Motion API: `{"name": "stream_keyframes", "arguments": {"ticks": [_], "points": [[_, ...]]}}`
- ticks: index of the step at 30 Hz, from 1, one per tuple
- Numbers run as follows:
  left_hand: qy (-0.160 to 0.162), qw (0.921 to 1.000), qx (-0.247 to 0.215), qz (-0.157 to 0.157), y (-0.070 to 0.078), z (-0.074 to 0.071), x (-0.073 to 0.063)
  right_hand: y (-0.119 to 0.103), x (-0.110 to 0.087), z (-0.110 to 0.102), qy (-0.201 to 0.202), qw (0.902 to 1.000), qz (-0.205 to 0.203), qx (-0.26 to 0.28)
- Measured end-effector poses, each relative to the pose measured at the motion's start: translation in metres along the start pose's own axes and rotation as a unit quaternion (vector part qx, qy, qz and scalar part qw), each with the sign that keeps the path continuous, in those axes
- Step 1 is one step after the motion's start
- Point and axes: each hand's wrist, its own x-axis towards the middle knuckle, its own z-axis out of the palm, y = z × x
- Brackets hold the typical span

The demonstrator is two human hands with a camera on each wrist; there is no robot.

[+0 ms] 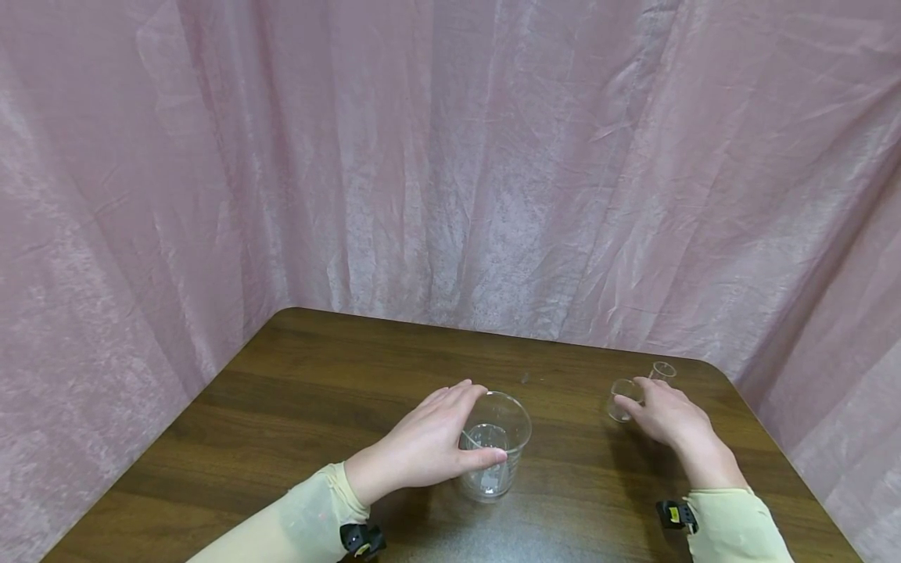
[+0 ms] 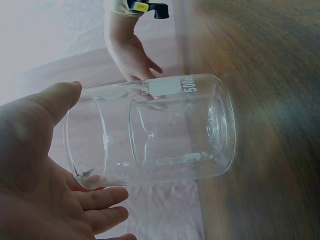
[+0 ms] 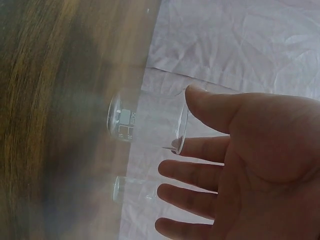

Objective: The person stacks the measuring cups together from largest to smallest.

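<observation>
A large clear glass beaker [image 1: 517,461], marked 500 ml in the left wrist view, stands upright on the brown table. Inside it sits a smaller glass beaker [image 1: 487,450]. My left hand [image 1: 429,446] spans the large beaker's rim, thumb on the near side and index finger across from it. On the right, my right hand [image 1: 665,410] has its thumb and index finger at opposite sides of the rim of a small 50 ml beaker [image 3: 150,117]; its other fingers extend straight. Just behind that, partly hidden by the hand, is a narrower glass vessel [image 1: 664,370].
The wood-grain table [image 1: 338,367] has rounded far corners. Pink curtains [image 1: 450,156] hang behind it and along both sides. A small clear speck [image 1: 525,378] lies behind the large beaker. Each wrist carries a black camera.
</observation>
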Motion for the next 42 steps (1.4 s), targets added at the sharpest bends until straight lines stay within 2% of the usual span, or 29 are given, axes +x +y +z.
{"name": "stream_keyframes", "arguments": {"ticks": [42], "points": [[0.002,1.0000,0.001,-0.005,0.0010,0.0005,0.0013,-0.0031,0.0023,0.0027,0.007,0.9999,0.010,0.003]]}}
